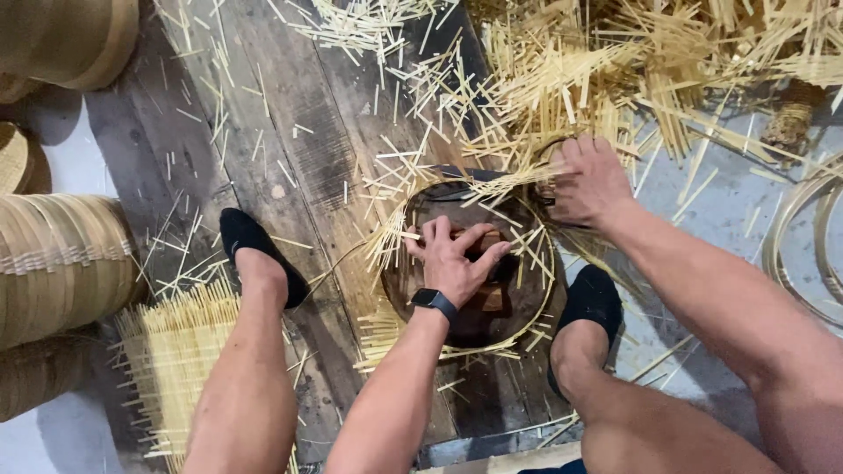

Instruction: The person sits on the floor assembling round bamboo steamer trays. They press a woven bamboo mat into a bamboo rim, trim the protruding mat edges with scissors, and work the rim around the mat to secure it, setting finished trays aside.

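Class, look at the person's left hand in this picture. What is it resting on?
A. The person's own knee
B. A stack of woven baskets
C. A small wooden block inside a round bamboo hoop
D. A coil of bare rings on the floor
C: the left hand, with a black watch at the wrist, presses on a wooden block inside the round hoop ringed with bamboo strips.

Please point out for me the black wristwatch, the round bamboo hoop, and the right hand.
black wristwatch (433,300): head view, on the watch face at the left wrist.
round bamboo hoop (492,349): head view, on its lower rim.
right hand (590,183): head view, on the back of the hand.
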